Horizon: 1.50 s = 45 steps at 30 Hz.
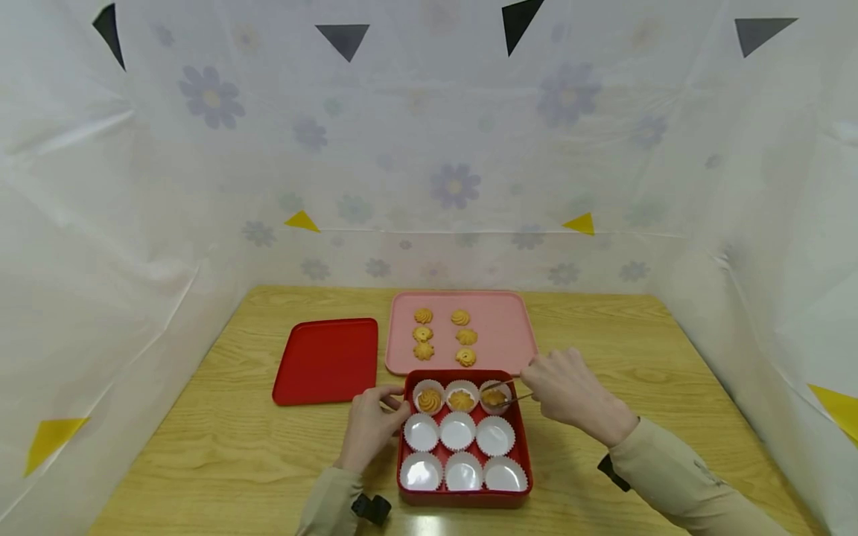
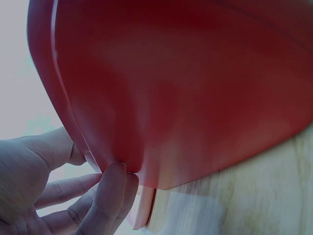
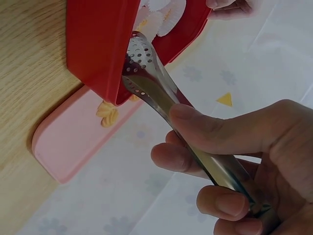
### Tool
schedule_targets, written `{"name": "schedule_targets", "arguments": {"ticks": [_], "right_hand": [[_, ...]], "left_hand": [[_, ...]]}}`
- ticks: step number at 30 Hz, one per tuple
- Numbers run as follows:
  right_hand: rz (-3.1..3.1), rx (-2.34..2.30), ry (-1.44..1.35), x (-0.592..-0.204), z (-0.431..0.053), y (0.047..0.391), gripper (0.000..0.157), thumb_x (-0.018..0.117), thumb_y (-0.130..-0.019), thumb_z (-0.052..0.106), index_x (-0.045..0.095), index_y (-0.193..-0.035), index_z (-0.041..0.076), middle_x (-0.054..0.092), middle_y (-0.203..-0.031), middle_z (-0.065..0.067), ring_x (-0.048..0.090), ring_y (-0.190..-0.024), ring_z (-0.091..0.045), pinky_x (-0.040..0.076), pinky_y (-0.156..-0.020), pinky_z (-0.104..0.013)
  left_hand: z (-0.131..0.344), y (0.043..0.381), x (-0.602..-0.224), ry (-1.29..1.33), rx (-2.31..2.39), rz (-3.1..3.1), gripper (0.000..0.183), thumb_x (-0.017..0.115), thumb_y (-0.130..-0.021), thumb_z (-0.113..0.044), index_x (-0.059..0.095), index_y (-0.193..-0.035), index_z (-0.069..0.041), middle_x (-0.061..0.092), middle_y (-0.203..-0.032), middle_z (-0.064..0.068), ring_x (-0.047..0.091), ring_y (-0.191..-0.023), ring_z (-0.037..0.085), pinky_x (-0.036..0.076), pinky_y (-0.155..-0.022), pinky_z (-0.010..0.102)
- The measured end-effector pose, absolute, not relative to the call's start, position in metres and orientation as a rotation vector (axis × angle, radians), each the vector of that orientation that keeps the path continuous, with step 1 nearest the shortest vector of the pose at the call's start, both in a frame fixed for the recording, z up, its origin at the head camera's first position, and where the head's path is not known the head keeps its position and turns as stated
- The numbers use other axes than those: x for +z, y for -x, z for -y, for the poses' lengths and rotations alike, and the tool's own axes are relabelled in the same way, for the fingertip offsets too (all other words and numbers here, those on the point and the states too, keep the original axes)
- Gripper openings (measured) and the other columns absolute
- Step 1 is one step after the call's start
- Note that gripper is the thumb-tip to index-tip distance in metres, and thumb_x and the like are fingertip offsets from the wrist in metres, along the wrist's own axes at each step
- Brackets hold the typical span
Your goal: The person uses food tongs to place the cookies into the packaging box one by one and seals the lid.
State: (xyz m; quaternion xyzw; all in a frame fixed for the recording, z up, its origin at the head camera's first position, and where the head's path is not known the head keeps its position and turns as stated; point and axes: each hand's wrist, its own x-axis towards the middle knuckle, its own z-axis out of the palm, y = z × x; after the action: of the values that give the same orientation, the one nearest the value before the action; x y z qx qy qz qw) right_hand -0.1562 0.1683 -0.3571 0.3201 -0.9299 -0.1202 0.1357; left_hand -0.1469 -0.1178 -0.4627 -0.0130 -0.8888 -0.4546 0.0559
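Observation:
A deep red box [image 1: 462, 500] stands in front of me, lined with white paper cups in rows. Each cup of its far row holds a cookie, and the nearer rows show bare white cups. My left hand [image 1: 372, 420] pinches the box's left wall near the far corner, thumb and fingers at the rim. In my right hand [image 1: 573, 387] are metal tongs [image 3: 164, 85] with perforated tips, gripped along the arms. Their tips reach over the box's right rim, on either side of the cookie [image 1: 494, 397] in the far right cup.
Behind the box lies a pink tray [image 1: 503, 327] with several cookies in two columns. A flat red square tray or lid [image 1: 328, 365] is to the left. White patterned sheeting [image 1: 456, 253] walls the wooden table [image 1: 603, 335] at the back and sides.

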Motion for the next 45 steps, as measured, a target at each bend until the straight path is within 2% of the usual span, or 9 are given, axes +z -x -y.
{"name": "schedule_targets", "arguments": {"ticks": [8,13,20,28,31,35,37,42,45], "right_hand": [[2.7,-0.34,-0.923,-0.353,-0.171,0.155,0.033,0.076,-0.06,0.014,0.044,-0.055,0.018,0.03,-0.05,0.008,0.019,-0.047,-0.008,0.017,-0.04,-0.021],[2.743,-0.302,-0.916,-0.354,-0.174,0.158,0.026,0.078,-0.06,0.02,0.052,-0.058,0.019,0.037,-0.051,0.01,0.021,-0.047,-0.008,0.018,-0.04,-0.021],[2.847,-0.212,-0.896,-0.357,-0.18,0.164,0.015,0.077,-0.062,0.024,0.064,-0.07,0.023,0.062,-0.068,0.009,0.041,-0.047,-0.007,0.026,-0.039,-0.022],[2.964,0.06,-0.92,-0.362,-0.192,0.175,0.016,0.073,-0.068,0.027,0.066,-0.081,0.023,0.053,-0.06,0.014,0.042,-0.054,-0.003,0.03,-0.046,-0.021],[3.008,0.201,-0.946,-0.366,-0.198,0.182,0.019,0.071,-0.071,0.029,0.067,-0.089,0.023,0.056,-0.066,0.017,0.042,-0.056,-0.002,0.03,-0.048,-0.02],[3.049,0.404,-0.976,-0.375,-0.206,0.193,0.024,0.068,-0.075,0.031,0.067,-0.098,0.023,0.056,-0.068,0.018,0.036,-0.052,0.0,0.028,-0.045,-0.017],[3.061,0.516,-0.963,-0.379,-0.208,0.197,0.023,0.067,-0.076,0.033,0.067,-0.097,0.022,0.059,-0.073,0.015,0.033,-0.049,0.0,0.028,-0.043,-0.017],[3.055,0.828,-0.871,-0.392,-0.211,0.207,0.03,0.064,-0.079,0.032,0.065,-0.105,0.015,0.065,-0.085,0.006,0.045,-0.056,-0.003,0.038,-0.049,-0.019],[3.015,0.943,-0.82,-0.4,-0.211,0.212,0.036,0.063,-0.081,0.03,0.063,-0.111,0.01,0.063,-0.078,0.005,0.049,-0.06,-0.008,0.04,-0.051,-0.02]], "left_hand": [[0.117,0.147,-0.463,0.043,-1.356,2.69,0.025,0.066,-0.073,-0.018,0.069,-0.096,-0.01,0.067,-0.071,0.003,0.058,-0.057,0.008,0.045,-0.047,0.019],[0.117,0.147,-0.461,0.036,-1.365,2.698,0.025,0.066,-0.073,-0.018,0.068,-0.096,-0.01,0.067,-0.072,0.003,0.058,-0.06,0.01,0.045,-0.047,0.019],[0.117,0.146,-0.461,0.04,-1.366,2.703,0.025,0.066,-0.074,-0.017,0.068,-0.097,-0.01,0.067,-0.072,0.004,0.058,-0.062,0.011,0.045,-0.047,0.019],[0.117,0.146,-0.461,0.049,-1.371,2.701,0.025,0.066,-0.074,-0.017,0.068,-0.097,-0.009,0.067,-0.072,0.004,0.059,-0.06,0.01,0.045,-0.046,0.019],[0.117,0.147,-0.462,0.051,-1.366,2.699,0.025,0.066,-0.074,-0.017,0.068,-0.097,-0.01,0.067,-0.072,0.004,0.058,-0.059,0.01,0.045,-0.047,0.019],[0.117,0.147,-0.462,0.054,-1.358,2.687,0.024,0.066,-0.073,-0.016,0.068,-0.096,-0.01,0.067,-0.071,0.004,0.058,-0.058,0.009,0.045,-0.046,0.019],[0.117,0.147,-0.462,0.057,-1.359,2.683,0.024,0.066,-0.073,-0.016,0.069,-0.096,-0.01,0.067,-0.071,0.004,0.058,-0.058,0.01,0.044,-0.046,0.019],[0.117,0.147,-0.462,0.054,-1.37,2.692,0.024,0.066,-0.074,-0.017,0.068,-0.096,-0.01,0.067,-0.071,0.003,0.058,-0.06,0.01,0.045,-0.046,0.02],[0.117,0.147,-0.461,0.049,-1.378,2.7,0.024,0.066,-0.074,-0.018,0.068,-0.097,-0.01,0.067,-0.072,0.003,0.059,-0.061,0.011,0.045,-0.046,0.02]]}}
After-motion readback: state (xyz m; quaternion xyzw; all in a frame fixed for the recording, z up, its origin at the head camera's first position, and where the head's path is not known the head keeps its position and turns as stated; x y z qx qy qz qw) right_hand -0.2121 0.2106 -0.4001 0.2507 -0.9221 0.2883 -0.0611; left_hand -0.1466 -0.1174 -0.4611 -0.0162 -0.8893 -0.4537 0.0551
